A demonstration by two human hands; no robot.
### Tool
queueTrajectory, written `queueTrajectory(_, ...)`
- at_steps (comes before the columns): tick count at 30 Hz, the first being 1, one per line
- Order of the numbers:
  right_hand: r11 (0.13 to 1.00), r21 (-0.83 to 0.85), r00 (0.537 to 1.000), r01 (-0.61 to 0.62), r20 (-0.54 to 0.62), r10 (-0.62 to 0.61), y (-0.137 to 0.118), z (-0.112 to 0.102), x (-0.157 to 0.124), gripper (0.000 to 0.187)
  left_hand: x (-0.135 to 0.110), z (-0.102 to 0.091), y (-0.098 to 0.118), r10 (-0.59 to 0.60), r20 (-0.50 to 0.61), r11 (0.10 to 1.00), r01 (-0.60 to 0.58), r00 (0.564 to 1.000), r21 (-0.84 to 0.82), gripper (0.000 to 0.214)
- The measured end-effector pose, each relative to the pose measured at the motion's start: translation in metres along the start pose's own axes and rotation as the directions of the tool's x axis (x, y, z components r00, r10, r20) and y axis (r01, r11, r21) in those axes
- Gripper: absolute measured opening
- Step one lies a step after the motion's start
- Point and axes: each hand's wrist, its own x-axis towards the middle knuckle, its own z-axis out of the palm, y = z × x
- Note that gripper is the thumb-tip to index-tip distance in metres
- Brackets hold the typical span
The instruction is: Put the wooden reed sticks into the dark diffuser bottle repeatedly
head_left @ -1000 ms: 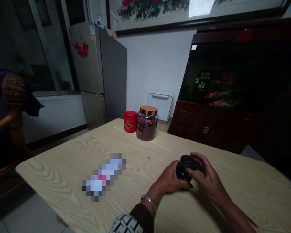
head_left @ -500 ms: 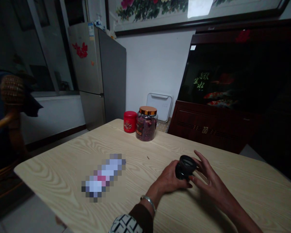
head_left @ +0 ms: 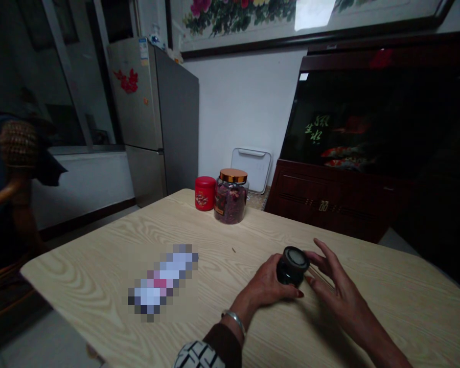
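My left hand (head_left: 267,284) grips a small dark round jar (head_left: 292,266) against the light wood table (head_left: 80,266), its fingers wrapped around the jar's lower side. The jar's top faces up and shows a dark rim around a paler centre. My right hand (head_left: 339,292) is beside the jar on its right, fingers spread, and its fingertips nearly reach the jar. I cannot tell whether they touch it. A silver bangle (head_left: 234,322) circles my left wrist.
At the table's far corner stand a red tin (head_left: 205,193) and a gold-lidded glass jar of dried rosebuds (head_left: 230,200). A pixelated, blurred item (head_left: 161,282) lies at the table's left. Beyond are a refrigerator (head_left: 153,117), a dark fish tank (head_left: 352,120) and a wicker chair (head_left: 17,145).
My right hand has opened and drawn back from the top of the dark jar, whose top now shows. My left hand still holds the jar.
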Motion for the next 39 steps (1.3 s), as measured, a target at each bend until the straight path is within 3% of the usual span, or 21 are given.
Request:
queueTrajectory(5, 0.996, -0.056, 0.984, -0.071, -0.169, 0.061, 0.005, -0.006, 0.003, 0.060, 0.000, 0.000, 0.001, -0.022, -0.007, 0.999, 0.022, 1.000, 0.029, 0.078)
queueTrajectory(11, 1.000, 0.019, 0.998, 0.002, 0.064, -0.003, 0.001, 0.004, 0.014, 0.067, 0.000, 0.000, 0.003, 0.005, 0.002, 0.999, -0.005, 1.000, -0.036, 0.074)
queueTrajectory(14, 0.999, 0.016, 0.992, 0.050, 0.111, -0.052, 0.000, 0.010, 0.020, 0.060, 0.000, 0.000, 0.002, 0.002, 0.017, 0.999, -0.001, 1.000, -0.052, 0.074)
queueTrajectory(18, 0.988, -0.109, 0.993, 0.111, 0.045, -0.107, 0.003, 0.019, 0.024, 0.044, 0.000, 0.000, 0.000, -0.003, 0.046, 0.996, 0.007, 0.999, -0.088, 0.073)
queueTrajectory(23, 0.972, -0.206, 0.990, 0.112, -0.063, -0.128, 0.007, 0.030, 0.020, 0.042, 0.001, 0.001, 0.001, 0.032, 0.029, 0.995, -0.029, 0.999, -0.093, 0.068)
queueTrajectory(29, 0.967, -0.231, 0.990, 0.107, -0.068, -0.125, 0.008, 0.032, 0.019, 0.043, -0.001, 0.001, 0.002, 0.022, 0.024, 0.997, -0.020, 0.999, -0.075, 0.071)
queueTrajectory(36, 1.000, -0.002, 1.000, 0.002, 0.024, -0.002, 0.013, 0.033, 0.021, 0.057, 0.002, -0.013, -0.005, -0.002, 0.179, 0.911, 0.075, 0.984, -0.405, 0.096)
queueTrajectory(39, 0.999, 0.035, 0.999, -0.030, 0.044, 0.028, 0.011, 0.033, 0.020, 0.057, 0.006, -0.023, -0.007, -0.015, 0.078, 0.844, 0.054, 0.997, -0.534, 0.079)
